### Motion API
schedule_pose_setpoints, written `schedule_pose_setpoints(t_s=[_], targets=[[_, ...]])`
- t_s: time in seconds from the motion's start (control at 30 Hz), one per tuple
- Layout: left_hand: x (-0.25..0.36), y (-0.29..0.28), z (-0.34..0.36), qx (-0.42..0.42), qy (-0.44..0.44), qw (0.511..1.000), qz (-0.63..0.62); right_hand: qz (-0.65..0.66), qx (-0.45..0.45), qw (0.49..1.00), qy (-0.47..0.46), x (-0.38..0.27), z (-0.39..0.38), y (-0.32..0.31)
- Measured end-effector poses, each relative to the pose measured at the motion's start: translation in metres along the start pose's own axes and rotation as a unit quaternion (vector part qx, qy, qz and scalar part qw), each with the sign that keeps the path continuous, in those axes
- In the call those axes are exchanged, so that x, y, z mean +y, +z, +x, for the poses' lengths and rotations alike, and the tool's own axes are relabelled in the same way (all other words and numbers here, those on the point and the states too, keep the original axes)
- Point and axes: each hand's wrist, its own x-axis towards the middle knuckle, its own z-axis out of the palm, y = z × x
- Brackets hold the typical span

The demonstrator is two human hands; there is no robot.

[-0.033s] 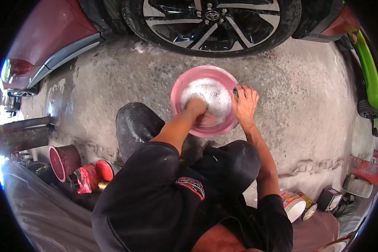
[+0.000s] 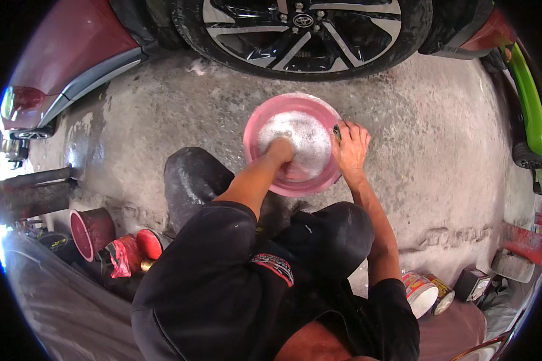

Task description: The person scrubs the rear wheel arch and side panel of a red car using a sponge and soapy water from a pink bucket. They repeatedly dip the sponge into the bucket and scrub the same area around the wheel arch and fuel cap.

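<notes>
A pink plastic basin [image 2: 259,126] of soapy water with white foam [image 2: 304,135] sits on the concrete floor between my knees and a car wheel. My left hand [image 2: 281,150] dips into the suds, its fingers hidden. At the basin's right rim, my right hand [image 2: 350,148] has its fingers curled round a small dark green object [image 2: 337,133] that I cannot make out clearly.
Above the basin is a black-and-silver car wheel [image 2: 301,57]. A maroon car [image 2: 84,42] stands left, a green bumper [image 2: 527,96] right. A maroon bucket [image 2: 93,231] and red items [image 2: 125,256] lie lower left; tins [image 2: 421,295] and a dark box [image 2: 473,286] lower right.
My left hand has shifted very slightly within the suds, and the foam pattern differs a little. My right hand stays at the rim.
</notes>
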Motion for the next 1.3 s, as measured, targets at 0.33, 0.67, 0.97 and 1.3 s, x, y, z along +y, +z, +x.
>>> schedule_pose_setpoints(t_s=[0.33, 0.67, 0.97, 1.3], targets=[[0.037, 0.023, 0.012, 0.032, -0.037, 0.998, -0.048, 0.028, -0.072, 0.996, 0.036, 0.001, 0.002, 0.003], [0.042, 0.021, 0.007, 0.016, -0.002, 0.997, -0.071, 0.040, -0.070, 0.996, 0.034, 0.005, 0.007, 0.005], [0.034, -0.006, 0.028, 0.035, 0.017, 0.995, -0.090, 0.033, -0.097, 0.994, 0.048, 0.002, 0.007, 0.000], [0.012, -0.032, 0.033, 0.016, 0.056, 0.992, -0.110, 0.038, -0.104, 0.993, 0.043, 0.006, 0.009, -0.001]])
